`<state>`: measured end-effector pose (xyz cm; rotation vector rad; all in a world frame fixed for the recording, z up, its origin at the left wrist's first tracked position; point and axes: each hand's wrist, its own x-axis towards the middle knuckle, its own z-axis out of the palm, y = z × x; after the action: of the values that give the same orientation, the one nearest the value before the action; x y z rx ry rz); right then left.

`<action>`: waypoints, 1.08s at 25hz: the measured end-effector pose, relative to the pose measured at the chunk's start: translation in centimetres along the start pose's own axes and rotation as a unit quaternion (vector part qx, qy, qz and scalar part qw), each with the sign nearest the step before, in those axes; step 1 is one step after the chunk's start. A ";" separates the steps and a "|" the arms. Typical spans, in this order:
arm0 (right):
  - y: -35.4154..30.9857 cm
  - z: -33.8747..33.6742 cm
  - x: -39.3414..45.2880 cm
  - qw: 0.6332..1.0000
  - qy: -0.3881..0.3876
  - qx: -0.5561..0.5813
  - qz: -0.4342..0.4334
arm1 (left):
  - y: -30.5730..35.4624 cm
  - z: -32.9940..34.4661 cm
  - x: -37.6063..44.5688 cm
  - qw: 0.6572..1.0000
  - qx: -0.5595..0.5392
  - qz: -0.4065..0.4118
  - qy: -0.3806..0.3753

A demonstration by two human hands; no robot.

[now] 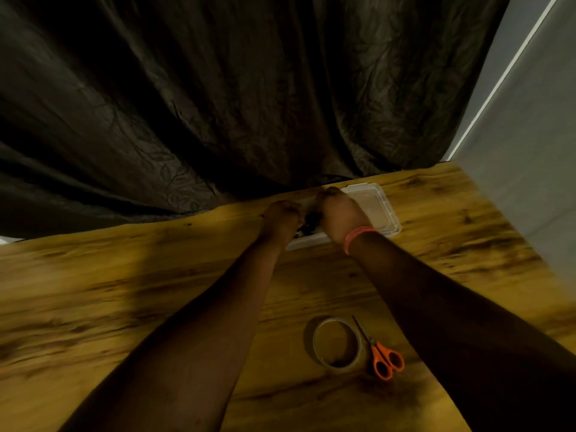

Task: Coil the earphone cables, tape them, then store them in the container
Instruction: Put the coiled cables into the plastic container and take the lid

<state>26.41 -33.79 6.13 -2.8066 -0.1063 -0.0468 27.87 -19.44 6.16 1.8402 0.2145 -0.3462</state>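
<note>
Head view: dark cables (308, 227) are seen between the left hand (280, 218) and right hand (339, 218), over the container (386, 213); each grip cannot be told. Storing seems under way, with tape (336, 342) and scissors (381, 355) left nearer the body.

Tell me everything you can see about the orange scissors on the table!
The scissors have bright orange plastic-looking handles with two finger loops and thin metal-looking blades. They are closed and lie flat on the wooden table, handles toward the person, blade tips pointing away. They sit just right of the roll of tape, very close to it; whether they touch cannot be told. No hand touches them: both hands are far off at the clear container.
</note>
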 end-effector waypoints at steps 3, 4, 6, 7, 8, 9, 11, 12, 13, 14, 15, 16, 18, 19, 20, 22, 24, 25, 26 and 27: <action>2.2 -1.5 -2.3 0.988 0.132 0.079 0.033 | -1.6 -0.8 -0.9 0.989 -0.117 0.051 0.074; 2.9 -2.1 -3.6 0.985 0.135 0.095 0.058 | -2.1 -1.1 -1.4 0.984 -0.095 0.086 0.122; 4.1 -2.4 -5.6 0.979 0.144 0.110 0.094 | -3.8 -1.5 -2.1 0.970 -0.039 0.138 0.198; 4.9 -1.8 -6.2 0.977 0.146 0.120 0.104 | -4.6 -1.6 -2.5 0.964 -0.014 0.155 0.215; 5.2 -1.7 -6.8 0.977 0.125 0.113 0.129 | -5.1 -1.6 -3.0 0.964 0.012 0.158 0.214; 5.9 -1.0 -7.0 0.979 0.111 0.099 0.137 | -5.7 -1.8 -3.4 0.968 0.031 0.149 0.198; 6.4 -0.1 -7.3 0.986 0.053 0.042 0.155 | -6.3 -1.9 -4.4 0.985 0.080 0.090 0.121; 6.5 0.4 -7.6 0.989 0.034 0.010 0.145 | -6.6 -2.0 -4.8 0.986 0.127 0.063 0.092; 6.7 1.1 -7.5 0.991 0.033 0.004 0.129 | -6.7 -2.0 -5.1 0.982 0.164 0.060 0.075; 5.8 1.0 -7.7 0.990 0.029 0.036 0.130 | -6.7 -2.0 -5.3 0.981 0.171 0.062 0.061; 5.2 1.2 -7.4 0.989 0.034 0.086 0.117 | -6.8 -2.0 -5.1 0.986 0.144 0.073 0.042; 4.0 1.0 -7.2 0.984 0.027 0.132 0.113 | -6.5 -1.9 -5.3 0.993 0.086 0.083 0.007; 2.3 1.0 -6.6 0.972 0.007 0.200 0.122 | -5.5 -1.5 -5.8 0.994 -0.039 0.107 -0.005; 1.8 1.4 -6.2 0.967 0.002 0.221 0.128 | -5.1 -1.6 -6.2 0.993 -0.066 0.101 0.008; 1.0 1.4 -6.2 0.962 0.003 0.234 0.139 | -4.5 -1.8 -6.9 0.994 -0.071 0.082 0.022; 0.0 2.2 -6.2 0.959 0.014 0.248 0.137 | -4.2 -2.6 -8.0 0.994 -0.062 0.066 0.065; -1.5 2.9 -6.6 0.962 0.019 0.245 0.115 | -4.9 -3.7 -8.4 0.991 -0.059 0.044 0.108; -2.4 3.1 -6.9 0.965 0.021 0.242 0.103 | -5.3 -4.4 -9.0 0.990 -0.059 0.033 0.124; -3.5 3.3 -7.2 0.966 0.021 0.239 0.096 | -6.0 -5.2 -9.3 0.989 -0.062 0.028 0.135; -4.4 3.7 -7.4 0.966 0.022 0.243 0.089 | -6.7 -6.1 -9.9 0.988 -0.042 0.027 0.145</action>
<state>18.76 -28.88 3.74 -2.3122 0.1299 -0.0338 17.24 -11.41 5.09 1.8036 0.3721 -0.0285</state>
